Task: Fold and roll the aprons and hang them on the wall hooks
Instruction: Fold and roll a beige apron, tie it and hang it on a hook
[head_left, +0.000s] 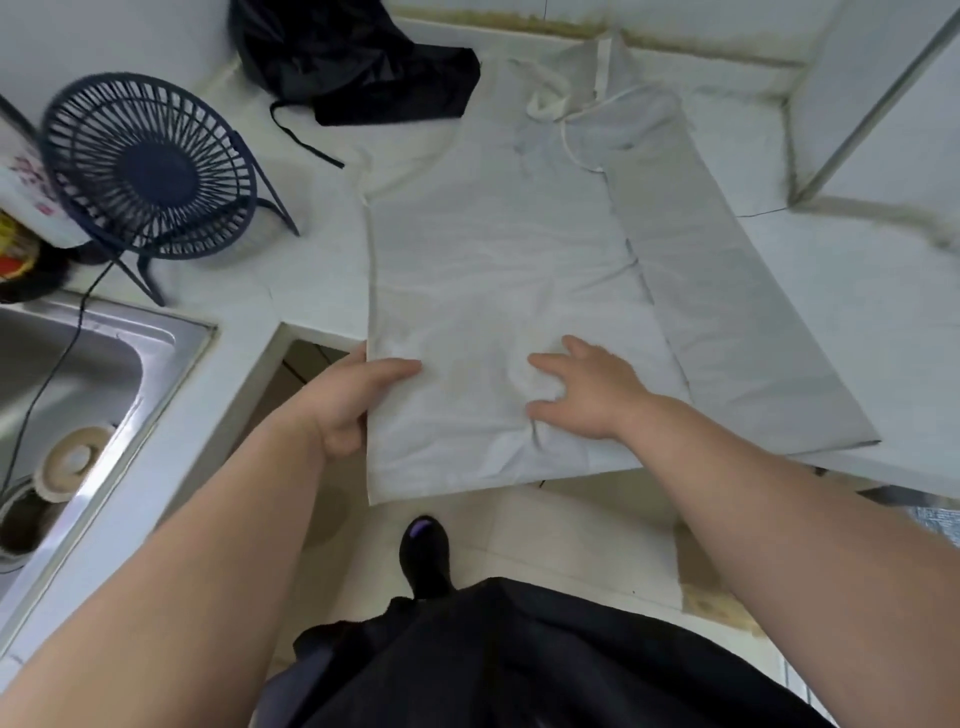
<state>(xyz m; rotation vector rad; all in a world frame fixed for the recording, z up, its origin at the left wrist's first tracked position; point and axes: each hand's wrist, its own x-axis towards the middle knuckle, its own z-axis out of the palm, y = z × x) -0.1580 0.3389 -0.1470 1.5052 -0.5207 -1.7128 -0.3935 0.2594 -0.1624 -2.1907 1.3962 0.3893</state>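
Left hand (353, 400) pinches white apron (493, 260) edge | right hand (587, 389) flat, spread, atop it

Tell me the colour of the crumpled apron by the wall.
The apron is black; head view.

The flat apron (498, 260) lies spread on the worktop (857, 312). It reaches from under both hands toward the back, and its near end hangs past the worktop's edge over the floor (571, 530). The left hand (353, 400) grips the apron's left edge, thumb on top. The right hand (587, 389) rests on the cloth just to the right of it. Beyond the right hand, a further strip of the same apron runs along the right side. Well behind the left hand sits the bunched apron (358, 62), its strap (301, 140) trailing forward. Left of the left hand stands a fan (150, 166). Nearer, a sink (78, 364) is set in the worktop. A shoe (425, 556) stands on the floor below the hands.
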